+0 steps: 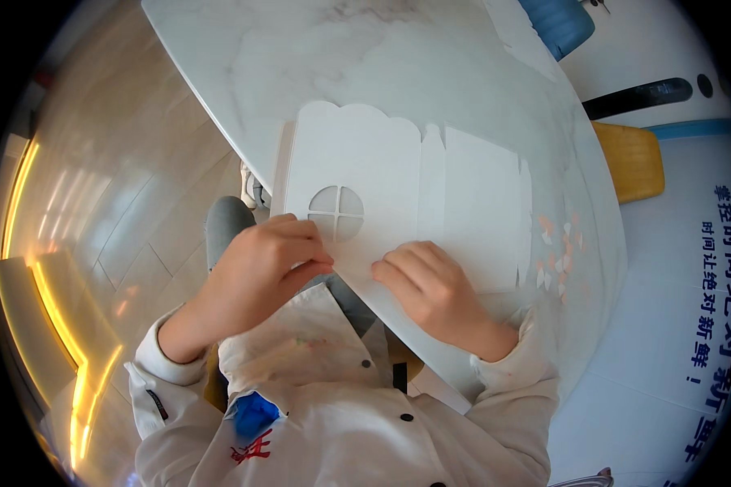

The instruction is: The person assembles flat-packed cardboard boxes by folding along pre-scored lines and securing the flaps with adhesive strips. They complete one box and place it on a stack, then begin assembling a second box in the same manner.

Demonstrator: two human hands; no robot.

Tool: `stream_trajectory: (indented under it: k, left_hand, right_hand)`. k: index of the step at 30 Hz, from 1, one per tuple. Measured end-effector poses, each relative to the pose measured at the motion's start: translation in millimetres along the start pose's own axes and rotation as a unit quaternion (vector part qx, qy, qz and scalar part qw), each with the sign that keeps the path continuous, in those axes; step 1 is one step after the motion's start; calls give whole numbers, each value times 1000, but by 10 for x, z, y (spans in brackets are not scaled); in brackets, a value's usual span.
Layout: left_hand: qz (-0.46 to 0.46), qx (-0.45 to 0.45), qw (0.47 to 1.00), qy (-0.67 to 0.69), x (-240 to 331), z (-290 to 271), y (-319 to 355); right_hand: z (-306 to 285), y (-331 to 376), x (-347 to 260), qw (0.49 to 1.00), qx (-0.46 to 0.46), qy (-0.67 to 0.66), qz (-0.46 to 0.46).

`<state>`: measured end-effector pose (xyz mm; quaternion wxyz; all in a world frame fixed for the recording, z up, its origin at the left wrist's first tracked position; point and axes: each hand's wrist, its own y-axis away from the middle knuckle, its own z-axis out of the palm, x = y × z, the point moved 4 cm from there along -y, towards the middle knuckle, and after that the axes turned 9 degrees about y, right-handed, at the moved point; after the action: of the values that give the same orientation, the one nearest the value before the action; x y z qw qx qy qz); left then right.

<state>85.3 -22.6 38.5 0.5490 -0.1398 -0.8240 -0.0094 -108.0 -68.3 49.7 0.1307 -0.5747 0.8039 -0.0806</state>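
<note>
Both hands [256, 272] [430, 288] pinching white card cutout [365, 170] on marble table [300, 57], glossy tiled floor [114, 187] alongside.

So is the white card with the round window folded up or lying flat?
Flat. The white card lies spread on the marble table, panels side by side, both hands pressing its near edge.

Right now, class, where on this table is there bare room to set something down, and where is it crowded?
The widest bare patch is the far part of the white marble table, beyond the scalloped top of the white card cut-out. Bare table also lies right of the card, up to the small paper scraps. The near edge is crowded: the left hand and right hand press on the card there.
</note>
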Motion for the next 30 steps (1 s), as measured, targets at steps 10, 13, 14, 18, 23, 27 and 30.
stream_trajectory:
  k: [10, 13, 14, 18, 23, 27, 30]
  left_hand:
    - [-157, 30, 975, -152, -121, -48, -283]
    - [-153, 78, 945, -277, -84, -72, -282]
    - [-121, 100, 946, -284, -77, -83, -276]
    - [23, 179, 915, -361, 133, -199, -384]
    - [59, 156, 942, -292, -225, -371, -560]
    - [155, -20, 958, -241, -205, -125, -448]
    - [155, -57, 959, -229, -49, 10, -260]
  right_hand:
    - [129, -230, 754, 942, -104, -88, 306]
    - [79, -256, 758, 939, -108, -71, 317]
    - [95, -218, 763, 942, -100, -63, 314]
    - [36, -147, 648, 951, -83, -49, 293]
    - [-149, 89, 783, 972, -77, -69, 210]
    - [-360, 421, 1284, 977, -40, 99, 185]
    - [-471, 481, 1374, 962, 9, 199, 189]
